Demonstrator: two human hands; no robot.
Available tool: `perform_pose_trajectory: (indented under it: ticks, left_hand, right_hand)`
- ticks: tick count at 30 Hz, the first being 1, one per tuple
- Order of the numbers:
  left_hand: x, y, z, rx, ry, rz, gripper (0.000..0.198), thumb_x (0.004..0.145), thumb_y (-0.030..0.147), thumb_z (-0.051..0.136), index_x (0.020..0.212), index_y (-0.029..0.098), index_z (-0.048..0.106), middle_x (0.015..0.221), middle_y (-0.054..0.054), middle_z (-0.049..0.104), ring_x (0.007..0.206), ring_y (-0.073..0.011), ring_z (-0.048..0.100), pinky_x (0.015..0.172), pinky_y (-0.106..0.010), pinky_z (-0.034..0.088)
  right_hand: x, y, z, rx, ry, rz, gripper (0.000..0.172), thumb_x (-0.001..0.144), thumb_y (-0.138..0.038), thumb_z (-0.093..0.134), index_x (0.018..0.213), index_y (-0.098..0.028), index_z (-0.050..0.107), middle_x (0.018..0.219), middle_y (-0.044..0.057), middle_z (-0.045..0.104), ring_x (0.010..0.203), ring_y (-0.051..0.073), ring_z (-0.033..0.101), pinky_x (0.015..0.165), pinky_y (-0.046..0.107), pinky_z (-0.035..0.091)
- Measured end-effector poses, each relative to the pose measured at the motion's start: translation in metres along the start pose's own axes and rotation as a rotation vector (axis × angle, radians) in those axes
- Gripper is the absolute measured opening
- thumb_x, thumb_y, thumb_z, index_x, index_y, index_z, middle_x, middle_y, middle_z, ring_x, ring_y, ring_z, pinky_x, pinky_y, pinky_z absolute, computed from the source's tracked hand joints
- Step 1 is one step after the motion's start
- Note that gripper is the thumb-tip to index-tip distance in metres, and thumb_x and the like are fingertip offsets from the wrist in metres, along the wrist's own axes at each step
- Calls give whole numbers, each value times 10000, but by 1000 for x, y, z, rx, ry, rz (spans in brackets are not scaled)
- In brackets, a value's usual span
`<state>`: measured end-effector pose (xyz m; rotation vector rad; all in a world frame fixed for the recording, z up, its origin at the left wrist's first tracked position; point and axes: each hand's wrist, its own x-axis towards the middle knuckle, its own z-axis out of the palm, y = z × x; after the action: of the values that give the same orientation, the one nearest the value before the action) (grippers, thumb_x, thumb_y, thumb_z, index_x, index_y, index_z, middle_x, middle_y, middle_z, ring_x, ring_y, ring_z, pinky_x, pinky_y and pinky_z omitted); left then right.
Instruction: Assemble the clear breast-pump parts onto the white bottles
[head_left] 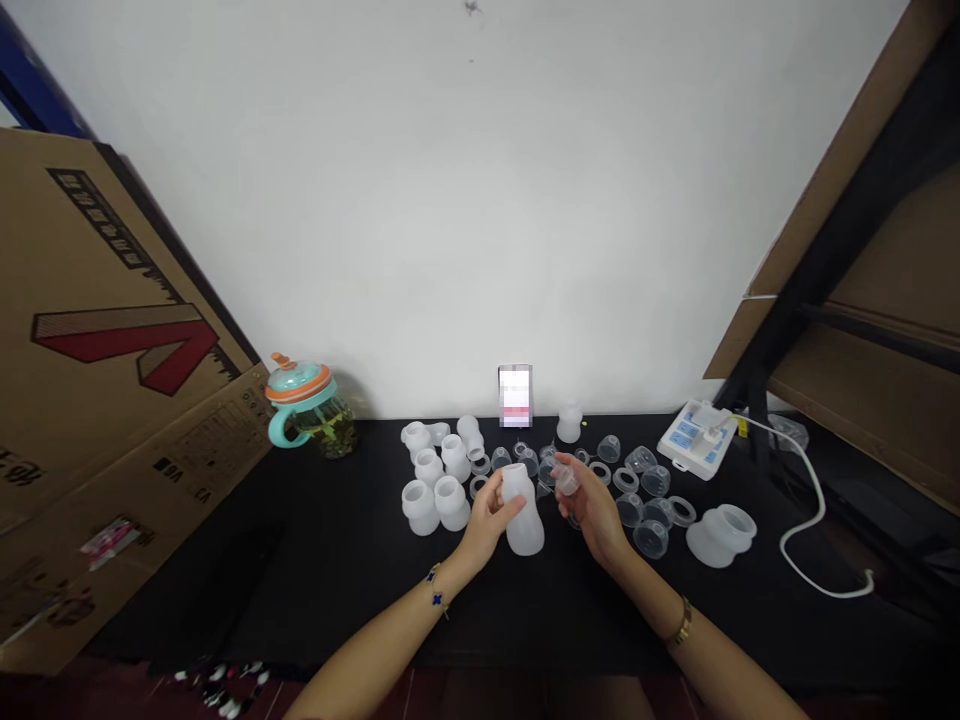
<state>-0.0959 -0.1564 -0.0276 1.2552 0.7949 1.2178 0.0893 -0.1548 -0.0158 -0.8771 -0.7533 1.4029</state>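
My left hand (486,520) is closed around a translucent white baby bottle body (524,525), which stands tilted a little with its neck up. Just to its right, my right hand (592,505) holds a small clear piece, seemingly a bottle nipple (566,481), between thumb and fingers. Behind and between the hands lie clear caps and nipples, partly hidden. On the left stand several white bottle bodies (421,508) without tops. To the right of my right hand are scattered clear dome caps (651,538) and clear rings (682,511).
A wide white bottle (721,535) lies tilted at the right, near a white power strip (697,438) and its cable (814,520). A phone (516,396) leans on the wall. A teal-lidded jug (311,405) stands by a cardboard box (112,380) on the left.
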Motion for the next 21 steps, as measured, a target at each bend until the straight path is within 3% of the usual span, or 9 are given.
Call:
perform_pose_trajectory:
  ticks: [3, 5, 8, 12, 21]
  left_hand:
    - [0, 1, 1, -6, 14, 8, 505, 829, 506, 724, 1205, 185, 618, 1080, -67, 698, 992, -231, 643, 852, -315, 502]
    - [0, 0, 1, -7, 20, 3, 500, 824, 505, 728, 1193, 187, 614, 1064, -62, 697, 962, -222, 648, 839, -314, 504]
    - [-1, 0, 2, 20, 15, -13, 514, 780, 514, 766, 1138, 187, 596, 905, -28, 690, 816, -192, 647, 725, -284, 499]
    - [-1, -1, 1, 21, -23, -41, 525, 740, 489, 812, 1082, 200, 538, 773, 20, 662, 682, -150, 609, 644, -252, 465]
    - [-1, 1, 3, 69, -83, -72, 486, 727, 499, 818, 980, 208, 522, 764, 22, 645, 687, -160, 622, 646, -266, 466]
  right_hand:
    - [1, 1, -1, -7, -34, -24, 421, 795, -471, 786, 1151, -254, 733, 1107, 47, 695, 916, 221, 660, 699, 322, 579]
    - [1, 3, -2, 0, -53, -29, 412, 774, -430, 821, 1142, -265, 738, 1163, 42, 681, 1019, 241, 649, 831, 367, 578]
    - [1, 5, -2, 26, -78, -34, 351, 749, -390, 854, 1055, -251, 755, 1135, 40, 683, 1052, 246, 650, 908, 382, 555]
    - [0, 4, -2, 40, -99, -46, 278, 744, -377, 863, 964, -257, 741, 1080, 23, 681, 1052, 250, 662, 943, 403, 536]
    - [1, -1, -3, -24, -26, -38, 331, 697, -389, 874, 971, -241, 764, 1126, 50, 708, 1048, 277, 650, 815, 394, 580]
